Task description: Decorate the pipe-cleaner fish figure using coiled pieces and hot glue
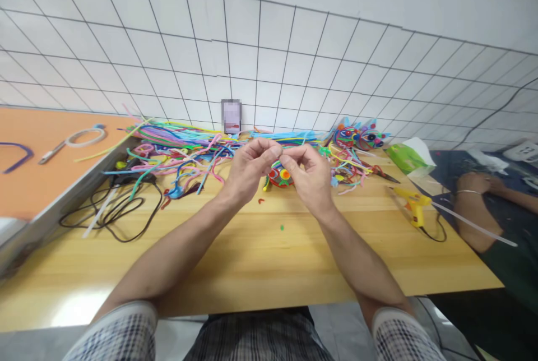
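My left hand (251, 169) and my right hand (307, 177) are raised over the middle of the wooden table (235, 260), their fingertips pinched together and touching or nearly so. Whatever lies between the fingertips is too small to make out. Just behind and below them sits a colourful piece with round red and orange eyes (281, 175), partly covered by my hands. A small red-brown bit (261, 200) and a small green bit (282, 227) lie on the wood nearer to me.
Pipe cleaners (189, 145) are heaped along the tiled wall, with a phone (231, 116) upright behind. A black cable (113, 215) coils at left. A yellow glue gun (414, 205), pliers (384, 174) and a decorated piece (357, 135) are at right, near another person's arm (474, 209).
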The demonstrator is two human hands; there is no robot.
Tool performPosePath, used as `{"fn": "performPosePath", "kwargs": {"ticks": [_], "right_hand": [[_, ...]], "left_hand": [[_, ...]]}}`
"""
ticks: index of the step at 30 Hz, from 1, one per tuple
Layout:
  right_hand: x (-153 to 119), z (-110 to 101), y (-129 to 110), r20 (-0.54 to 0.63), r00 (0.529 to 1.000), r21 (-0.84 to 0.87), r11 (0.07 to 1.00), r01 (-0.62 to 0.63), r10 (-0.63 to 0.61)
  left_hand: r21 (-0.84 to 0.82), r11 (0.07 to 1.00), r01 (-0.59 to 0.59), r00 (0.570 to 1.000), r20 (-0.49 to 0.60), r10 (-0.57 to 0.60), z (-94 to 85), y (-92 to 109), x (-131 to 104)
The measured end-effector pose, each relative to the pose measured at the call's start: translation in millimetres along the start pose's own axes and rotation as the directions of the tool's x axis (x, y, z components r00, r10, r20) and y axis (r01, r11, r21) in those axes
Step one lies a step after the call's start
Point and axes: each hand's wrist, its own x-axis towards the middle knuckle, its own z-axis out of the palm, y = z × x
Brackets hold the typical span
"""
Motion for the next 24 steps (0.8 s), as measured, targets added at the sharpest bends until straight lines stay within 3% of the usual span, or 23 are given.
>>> {"fn": "performPosePath", "kwargs": {"ticks": [3,5,9,12,15,19,24], "right_hand": [[3.1,0.4,8.0,0.018,0.996,0.079,0.993,-0.086,0.084],[6.5,-6.5,12.3,0.071,0.992,0.038,0.994,-0.107,0.104],[10.9,-22.4,14.9,0.155,0.988,-0.144,0.989,0.022,0.001],[11.0,-26.2,13.1,0.212,0.968,-0.25,0.95,0.186,-0.134],[10.1,-25.0,11.2,0.267,0.946,-0.309,0.913,0.265,-0.184],[7.8,-20.1,10.9,0.212,0.968,-0.301,0.933,0.195,-0.133],[2.3,-5.4,19.3,0.065,0.996,-0.062,0.996,-0.06,0.064]], "left_hand": [[-0.121,0.985,0.121,0.993,0.027,-0.119,3.0,-8.4,4.3],[-0.024,0.99,0.136,0.986,0.1,-0.133,-4.4,-7.5,9.2],[0.282,0.959,-0.026,0.965,0.259,-0.05,-26.7,0.0,17.6],[0.424,0.89,-0.167,0.943,0.331,0.019,-36.1,1.2,20.5],[0.515,0.818,-0.257,0.929,0.365,0.063,-38.2,0.0,21.7],[0.424,0.88,-0.214,0.944,0.322,0.074,-33.5,-2.0,19.4],[0.054,0.998,0.024,0.996,0.086,-0.029,-14.4,-16.7,7.7]]}}
